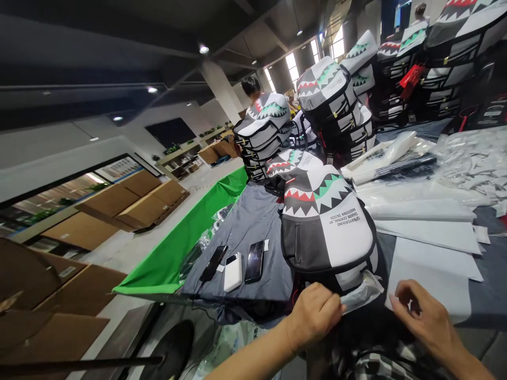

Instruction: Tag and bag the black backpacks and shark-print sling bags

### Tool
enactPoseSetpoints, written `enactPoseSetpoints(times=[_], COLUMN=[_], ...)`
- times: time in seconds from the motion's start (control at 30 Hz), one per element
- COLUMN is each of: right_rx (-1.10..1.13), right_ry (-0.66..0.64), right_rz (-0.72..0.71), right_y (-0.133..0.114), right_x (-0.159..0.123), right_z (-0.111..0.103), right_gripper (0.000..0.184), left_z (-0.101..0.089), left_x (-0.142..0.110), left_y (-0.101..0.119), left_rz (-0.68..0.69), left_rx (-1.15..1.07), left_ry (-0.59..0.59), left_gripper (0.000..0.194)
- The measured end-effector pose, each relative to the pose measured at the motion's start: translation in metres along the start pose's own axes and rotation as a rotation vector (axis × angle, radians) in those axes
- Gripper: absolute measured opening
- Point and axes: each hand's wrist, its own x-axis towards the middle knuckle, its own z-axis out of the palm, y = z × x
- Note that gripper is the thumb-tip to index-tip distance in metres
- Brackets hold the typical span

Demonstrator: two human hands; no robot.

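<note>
Gripping one plastic wrap (362,295) in left hand (318,311); curling right hand (423,316), grasp impossible to tell. Facing one backpack (330,227) at table (273,291) edge, beside two phones (254,262), one power bank (233,272); pointing toothed end away, running long axis outward.

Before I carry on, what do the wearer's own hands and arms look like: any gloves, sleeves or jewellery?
The left hand and right hand are ungloved. The visible left forearm and right forearm are bare, with no sleeves in view. I see no watch, bracelet or cable on them.
</note>
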Motion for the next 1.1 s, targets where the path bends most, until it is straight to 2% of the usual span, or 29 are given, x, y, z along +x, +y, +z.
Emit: enactPoseSetpoints(times=[0.03,0.07,0.13,0.2,0.27,0.37,0.53,0.6,0.73,0.83,0.9,1.0,1.1], right_rx=[0.085,0.164,0.293,0.333,0.345,0.450,0.591,0.571,0.595,0.736,0.821,0.826,0.837], right_ry=[0.007,-0.042,-0.241,-0.340,-0.258,-0.083,-0.017,0.061,0.210,0.211,0.147,0.061,0.179], right_rz=[0.147,0.273,0.420,0.451,0.426,0.424,0.449,0.470,0.588,0.696,0.757,0.778,0.776], right_y=[0.000,0.001,0.002,0.001,0.001,0.001,-0.002,-0.005,-0.007,-0.009,-0.011,-0.015,-0.016], right_x=[-0.001,-0.001,0.000,0.001,0.002,0.007,0.019,0.022,0.024,0.023,0.021,0.017,0.013], right_z=[0.002,0.006,0.015,0.023,0.028,0.030,0.039,0.046,0.058,0.058,0.055,0.054,0.061], right_gripper=[0.023,0.030,0.039,0.042,0.041,0.045,0.049,0.048,0.056,0.058,0.057,0.054,0.053], left_z=[0.002,0.004,0.004,0.002,-0.001,-0.001,0.009,0.010,0.010,0.013,0.016,0.018,0.016], left_x=[0.010,0.020,0.037,0.048,0.052,0.051,0.046,0.047,0.046,0.043,0.042,0.042,0.042], left_y=[0.004,0.007,0.011,0.012,0.011,0.007,0.004,0.004,0.003,0.002,0.003,0.007,0.010], left_rz=[-0.093,-0.187,-0.327,-0.399,-0.421,-0.481,-0.600,-0.650,-0.751,-0.800,-0.838,-0.881,-0.866], left_rx=[-0.034,-0.078,-0.179,-0.288,-0.403,-0.600,-0.868,-0.924,-1.012,-1.123,-1.149,-1.081,-0.999], left_ry=[-0.085,-0.199,-0.440,-0.608,-0.666,-0.663,-0.681,-0.691,-0.679,-0.656,-0.642,-0.623,-0.595], left_gripper=[0.024,0.021,0.024,0.033,0.044,0.051,0.052,0.052,0.060,0.057,0.048,0.038,0.031])
